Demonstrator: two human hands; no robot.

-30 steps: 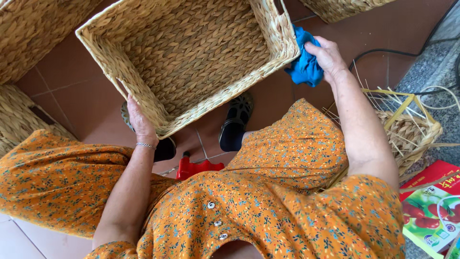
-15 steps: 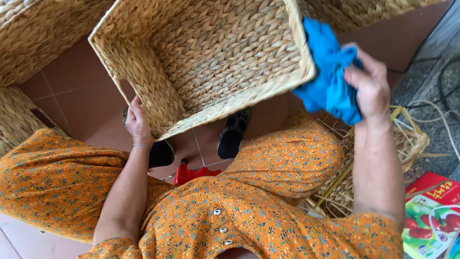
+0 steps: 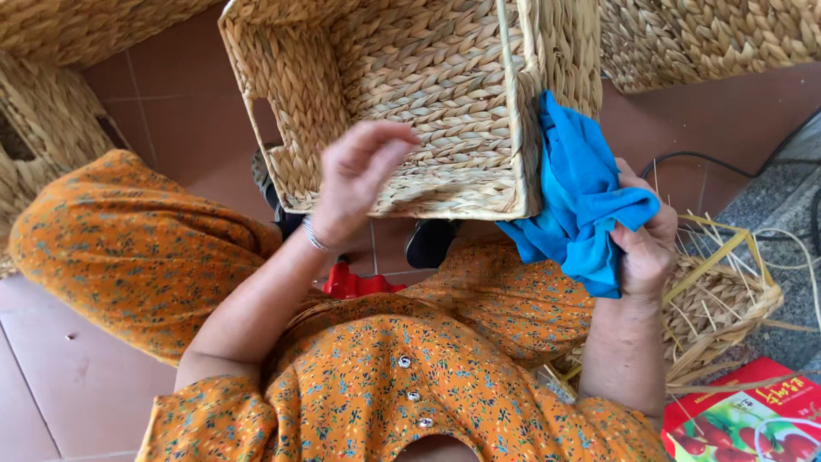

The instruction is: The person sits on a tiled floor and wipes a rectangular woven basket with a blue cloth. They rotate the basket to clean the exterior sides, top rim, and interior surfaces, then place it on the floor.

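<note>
The right hand (image 3: 643,244) clenches a soft, limp blue cloth (image 3: 579,195) against the outer corner of the woven basket (image 3: 428,94), likely light yet stiff, tipped over the lap, best gripped by its rim, while the left hand (image 3: 357,175) hovers released.

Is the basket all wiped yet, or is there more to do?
Not finished, it seems. The basket is fully woven and tipped on its side, so the making looks done. Right now the right hand presses a blue cloth against its outer side, while the left hand hovers by the rim. The other sides show no cloth on them.
</note>
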